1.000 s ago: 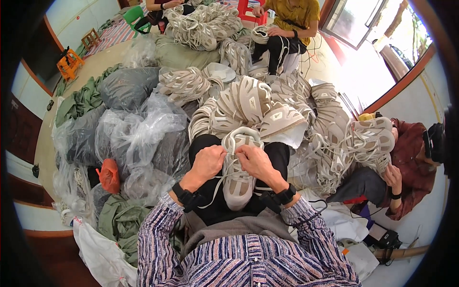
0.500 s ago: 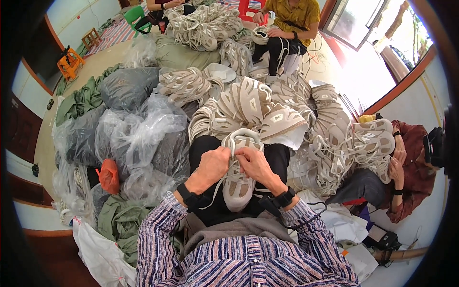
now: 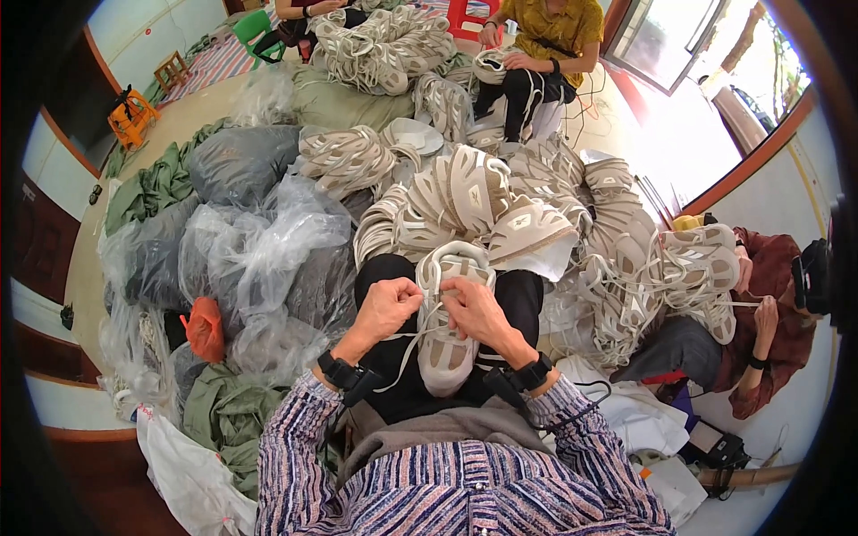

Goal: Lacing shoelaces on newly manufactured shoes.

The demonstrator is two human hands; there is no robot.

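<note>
A beige and white sneaker upper (image 3: pixel 442 362) rests upright between my knees, toe toward me, its pale lace (image 3: pixel 407 357) trailing down on the left. Beside its left eyelet edge, my left hand (image 3: pixel 387 310) is closed in a pinch, seemingly on the lace; the thin strand at the fingertips is hard to make out. My right hand (image 3: pixel 478 311) lies over the right side of the shoe opening, thumb and fingers pinched at the eyelet edge. Just beyond my knees, stacked uppers (image 3: pixel 456 196) are heaped, with one upper (image 3: pixel 530 234) lying sideways on top.
Clear plastic bags (image 3: pixel 268 237) pile up on the left, near an orange-red bag (image 3: pixel 204 329) and green cloth (image 3: pixel 228 411). A co-worker's hand (image 3: pixel 765 322) pulls a lace at right. Another person (image 3: pixel 545 54) handles a shoe at the back, near more uppers (image 3: pixel 384 49).
My left hand has moved slightly left, away from the shoe's eyelets. My right hand stays near the same edge. The co-worker at right has drawn a lace outward.
</note>
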